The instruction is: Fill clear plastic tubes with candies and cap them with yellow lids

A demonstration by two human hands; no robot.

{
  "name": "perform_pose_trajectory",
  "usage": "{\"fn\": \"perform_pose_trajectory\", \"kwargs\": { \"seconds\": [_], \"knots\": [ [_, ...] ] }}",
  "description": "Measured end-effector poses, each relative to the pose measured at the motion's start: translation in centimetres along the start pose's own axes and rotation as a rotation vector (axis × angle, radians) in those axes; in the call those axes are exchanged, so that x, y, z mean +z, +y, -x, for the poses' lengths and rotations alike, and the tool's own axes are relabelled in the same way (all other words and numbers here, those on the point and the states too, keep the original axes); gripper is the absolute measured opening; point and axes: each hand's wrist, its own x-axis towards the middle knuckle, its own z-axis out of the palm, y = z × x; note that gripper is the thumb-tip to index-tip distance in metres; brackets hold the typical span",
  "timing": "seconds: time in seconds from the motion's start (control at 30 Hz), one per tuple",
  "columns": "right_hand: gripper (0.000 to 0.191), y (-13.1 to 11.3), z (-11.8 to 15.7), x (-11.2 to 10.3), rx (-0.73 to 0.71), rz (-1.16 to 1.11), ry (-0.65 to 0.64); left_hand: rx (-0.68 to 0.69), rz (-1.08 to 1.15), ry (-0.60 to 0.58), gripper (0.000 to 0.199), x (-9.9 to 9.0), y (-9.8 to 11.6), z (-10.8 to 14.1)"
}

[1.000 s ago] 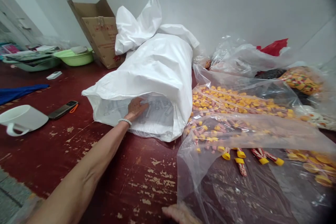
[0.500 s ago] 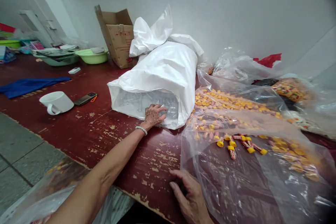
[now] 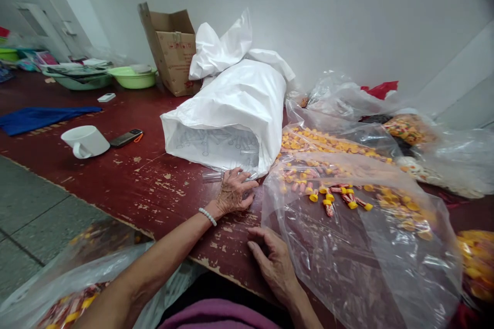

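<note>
My left hand [image 3: 234, 193], with a beaded bracelet at the wrist, rests palm down at the mouth of a white sack [image 3: 243, 97]. Its fingers are spread. Clear tubes [image 3: 212, 177] lie on the table against the hand's far side; what is beneath the palm is hidden. More clear tubes [image 3: 249, 155] show inside the sack's opening. My right hand [image 3: 275, 262] lies near the table's front edge, thumb and fingers apart, with nothing visible in it. Beside it spreads a clear plastic bag [image 3: 328, 257] bearing small red-and-white tubes with yellow caps [image 3: 347, 198].
A white mug [image 3: 87, 141] and a phone [image 3: 127, 138] sit on the worn red table [image 3: 154, 180]. Farther back are a blue cloth [image 3: 46, 118], a green basin [image 3: 133, 79] and an open cardboard box [image 3: 175, 61]. Below the table edge is a filled plastic bag [image 3: 81, 293].
My left hand has drawn back out of the sack's mouth toward me. Clear tubes now lie on the table by it. My right hand has shifted slightly up in the view.
</note>
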Motion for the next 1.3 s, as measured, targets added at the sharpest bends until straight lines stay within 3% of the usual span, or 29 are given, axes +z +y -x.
{"fn": "perform_pose_trajectory", "kwargs": {
  "seconds": [0.23, 0.37, 0.47, 0.6, 0.83, 1.0, 1.17, 1.3],
  "knots": [
    [0.021, -0.2, -0.1, 0.0, -0.033, -0.022, 0.001, 0.050, 0.046, -0.087, 0.059, -0.9, 1.8, 1.6],
    [0.022, -0.3, 0.0, 0.0, -0.037, -0.012, 0.012, 0.084, 0.073, -0.070, 0.072, -1.7, 2.0, 2.1],
    [0.021, -0.4, 0.1, 0.0, -0.040, -0.010, 0.030, 0.031, 0.083, -0.010, 0.058, -2.9, 1.5, 2.7],
    [0.021, -0.4, 0.2, 0.1, -0.035, -0.009, 0.054, -0.139, 0.036, 0.111, 0.041, -4.6, -0.1, 4.6],
    [0.026, -0.4, 0.3, 0.2, -0.017, 0.055, 0.140, -0.167, 0.038, 0.003, 0.039, -4.5, -1.9, 9.0],
    [0.027, -0.7, 0.4, 0.2, -0.050, 0.099, 0.183, -0.346, 0.102, 0.150, 0.050, -4.9, -1.5, 9.7],
    [0.030, -0.6, 0.1, 0.7, -0.085, 0.138, 0.201, -0.569, 0.402, 0.362, 0.034, -5.5, -1.5, 10.1],
    [0.038, -1.0, -0.7, 1.7, -0.059, 0.312, 0.148, -0.703, 0.556, 0.410, 0.029, -5.6, -1.8, 11.3]
  ]
}}
